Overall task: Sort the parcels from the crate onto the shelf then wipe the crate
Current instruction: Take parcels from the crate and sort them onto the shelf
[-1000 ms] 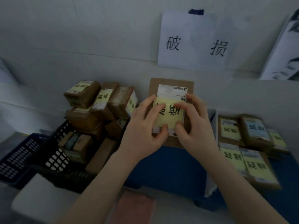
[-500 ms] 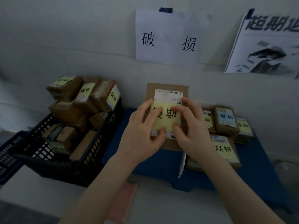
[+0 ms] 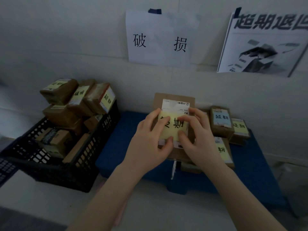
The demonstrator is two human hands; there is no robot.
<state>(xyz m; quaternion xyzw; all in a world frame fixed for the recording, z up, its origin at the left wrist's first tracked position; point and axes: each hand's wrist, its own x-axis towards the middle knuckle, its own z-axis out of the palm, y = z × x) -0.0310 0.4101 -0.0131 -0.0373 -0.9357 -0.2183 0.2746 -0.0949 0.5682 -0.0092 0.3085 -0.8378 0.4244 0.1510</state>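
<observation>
Head view. The left hand (image 3: 150, 144) and right hand (image 3: 198, 140) both grip one cardboard parcel (image 3: 175, 99), held upright above the blue shelf (image 3: 133, 130). The fingers (image 3: 164, 120) curl across its front and the thumbs pinch near its lower edge. The hands cover its base, so contact with the shelf cannot be told. The yellow note (image 3: 168, 134) is partly covered.

The black crate (image 3: 75, 164), left of the shelf, holds stacked parcels (image 3: 60, 92); the lower ones are dim. Labelled parcels (image 3: 220, 120) lie on the shelf at right, some masked by the right hand. The right wall sign (image 3: 266, 44) is cut off by the frame.
</observation>
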